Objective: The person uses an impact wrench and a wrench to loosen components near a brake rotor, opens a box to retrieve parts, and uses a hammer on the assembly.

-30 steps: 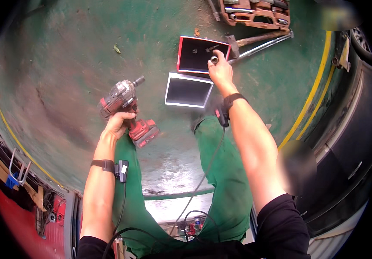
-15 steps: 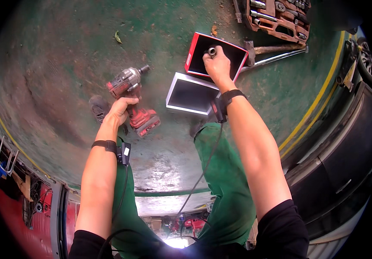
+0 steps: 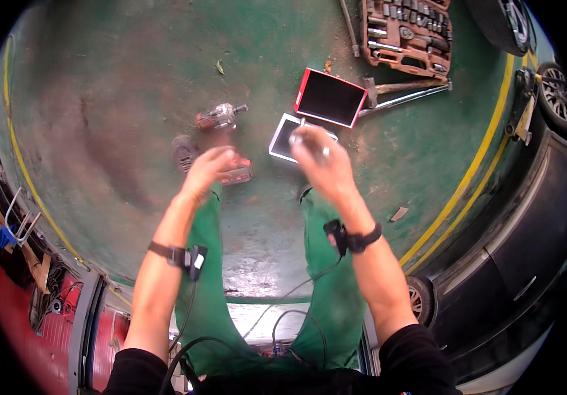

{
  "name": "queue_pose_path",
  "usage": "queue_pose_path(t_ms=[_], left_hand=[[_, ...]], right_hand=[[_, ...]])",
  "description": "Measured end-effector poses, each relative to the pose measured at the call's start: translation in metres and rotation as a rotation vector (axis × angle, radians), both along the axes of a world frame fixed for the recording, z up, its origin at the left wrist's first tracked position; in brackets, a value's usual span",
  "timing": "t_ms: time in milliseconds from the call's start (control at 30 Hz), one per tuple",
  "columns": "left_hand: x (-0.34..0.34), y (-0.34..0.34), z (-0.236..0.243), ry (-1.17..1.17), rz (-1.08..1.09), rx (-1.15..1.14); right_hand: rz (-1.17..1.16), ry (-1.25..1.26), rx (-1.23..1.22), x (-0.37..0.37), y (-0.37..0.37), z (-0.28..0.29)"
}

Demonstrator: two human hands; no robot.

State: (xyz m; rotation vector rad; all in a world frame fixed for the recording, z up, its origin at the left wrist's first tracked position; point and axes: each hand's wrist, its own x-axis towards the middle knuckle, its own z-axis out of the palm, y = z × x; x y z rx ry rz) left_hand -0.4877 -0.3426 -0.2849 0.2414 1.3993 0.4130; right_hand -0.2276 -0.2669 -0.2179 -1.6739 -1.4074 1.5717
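My left hand (image 3: 210, 172) hovers over the grip of a red and grey cordless impact wrench (image 3: 221, 117), its fingers smeared by motion and seemingly apart from the tool. The wrench lies on the green floor, its nose to the right and its red battery (image 3: 239, 172) partly behind my hand. My right hand (image 3: 326, 164) is closed around a shiny metal socket (image 3: 295, 139), blurred and mostly covered by the fingers. Below that hand is an open white-rimmed box half (image 3: 275, 146) with a dark inside. Beyond it lies a red-edged box half (image 3: 329, 99), black inside.
An orange-brown socket case (image 3: 398, 62) lies open at the far right. Nearer are a wooden-handled hammer (image 3: 402, 87) and a long metal bar (image 3: 405, 99). A dark car (image 3: 500, 263) stands on the right, past yellow floor lines (image 3: 487, 155). A wheel (image 3: 556, 99) is farther back.
My right hand has lifted out of the red-edged box and come nearer with the socket. My left hand has risen off the impact wrench's grip. The view has pulled back.
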Motion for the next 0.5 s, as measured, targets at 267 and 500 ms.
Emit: queue_pose_path(t_ms=[267,500], left_hand=[[0.073,0.015,0.266,-0.189,0.151,0.394],[0.021,-0.006,0.409,0.477,-0.249,0.909]], right_hand=[[0.176,0.014,0.171,-0.019,-0.040,0.215],[0.145,0.241,0.113,-0.025,-0.068,0.374]])
